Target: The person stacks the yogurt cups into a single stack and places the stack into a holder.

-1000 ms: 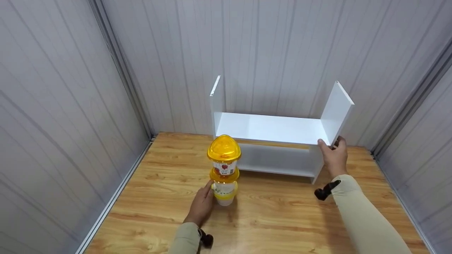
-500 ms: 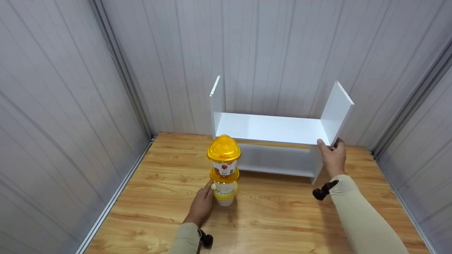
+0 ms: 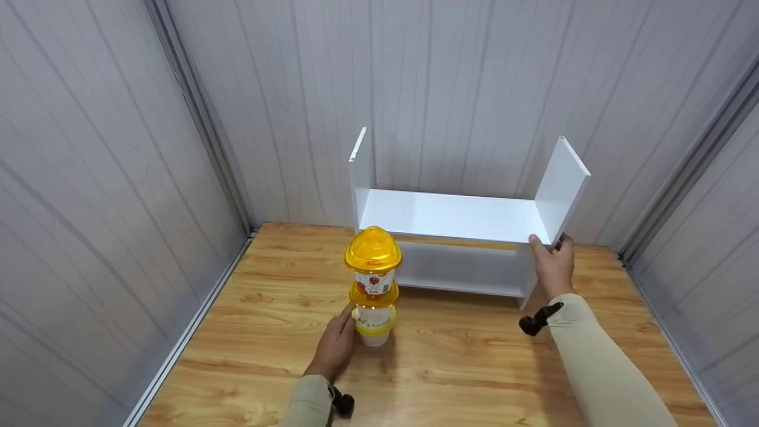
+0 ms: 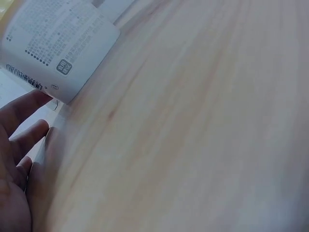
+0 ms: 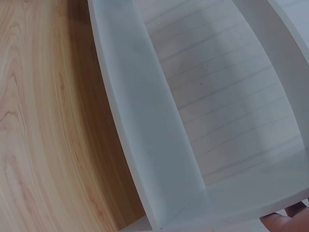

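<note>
A stack of white printed plastic cups (image 3: 375, 316) stands upright on the wooden tabletop, topped by a translucent orange dome lid (image 3: 373, 252). My left hand (image 3: 333, 347) is at the stack's left side, fingers extended, touching or almost touching the lower part. In the left wrist view the loose fingers (image 4: 24, 108) lie beside the printed cup (image 4: 63, 43); the thumb is hidden. Behind the stack is a white two-tier shelf (image 3: 450, 216). My right hand (image 3: 554, 267) grips its right side panel, thumb in front and fingers behind; the right wrist view catches only the fingertips (image 5: 285, 221).
The wood-grain tabletop (image 3: 267, 332) reaches back to a pale panelled wall (image 3: 450, 89). Side walls with metal strips along their edges close in left and right. The stack stands just in front of the shelf's left end.
The whole head view shifts slightly sideways. Both hands, the cup stack and the shelf keep their places relative to one another.
</note>
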`<state>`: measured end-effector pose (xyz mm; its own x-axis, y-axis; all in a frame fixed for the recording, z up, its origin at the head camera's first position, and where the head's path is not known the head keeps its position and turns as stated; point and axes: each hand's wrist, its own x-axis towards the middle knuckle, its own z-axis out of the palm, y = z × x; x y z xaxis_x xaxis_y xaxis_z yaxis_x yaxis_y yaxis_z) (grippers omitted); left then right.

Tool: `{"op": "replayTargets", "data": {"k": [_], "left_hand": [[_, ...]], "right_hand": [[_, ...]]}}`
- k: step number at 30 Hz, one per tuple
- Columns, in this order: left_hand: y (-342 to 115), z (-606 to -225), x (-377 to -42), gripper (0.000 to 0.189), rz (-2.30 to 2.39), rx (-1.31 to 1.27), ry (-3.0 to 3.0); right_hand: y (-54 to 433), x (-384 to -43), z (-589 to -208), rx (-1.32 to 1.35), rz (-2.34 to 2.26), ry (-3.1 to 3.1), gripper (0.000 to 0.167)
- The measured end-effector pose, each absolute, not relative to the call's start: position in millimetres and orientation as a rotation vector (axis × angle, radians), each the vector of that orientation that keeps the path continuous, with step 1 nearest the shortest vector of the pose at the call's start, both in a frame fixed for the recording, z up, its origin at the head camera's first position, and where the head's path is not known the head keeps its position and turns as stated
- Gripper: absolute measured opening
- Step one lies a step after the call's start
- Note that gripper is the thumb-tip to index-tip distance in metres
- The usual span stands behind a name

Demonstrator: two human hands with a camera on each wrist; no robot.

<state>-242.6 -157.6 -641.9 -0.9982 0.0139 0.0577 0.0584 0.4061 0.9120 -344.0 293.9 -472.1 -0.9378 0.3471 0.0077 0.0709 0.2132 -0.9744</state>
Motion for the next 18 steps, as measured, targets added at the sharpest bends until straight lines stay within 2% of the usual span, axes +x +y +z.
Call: {"op": "replayTargets", "data": {"k": [7, 18], "left_hand": [[-159.9, -640.1, -241.7, 0.054, -1.827, -0.291, -2.464], [-150.2, -634.1, -236.8, 0.086, -2.127, -0.111, -2.318]], "right_hand": [[293.0, -346.0, -474.1, -0.399, 1.808, -2.267, 0.093], [292.1, -345.8, -474.6, -0.416, 1.816, -2.276, 0.093]]}}
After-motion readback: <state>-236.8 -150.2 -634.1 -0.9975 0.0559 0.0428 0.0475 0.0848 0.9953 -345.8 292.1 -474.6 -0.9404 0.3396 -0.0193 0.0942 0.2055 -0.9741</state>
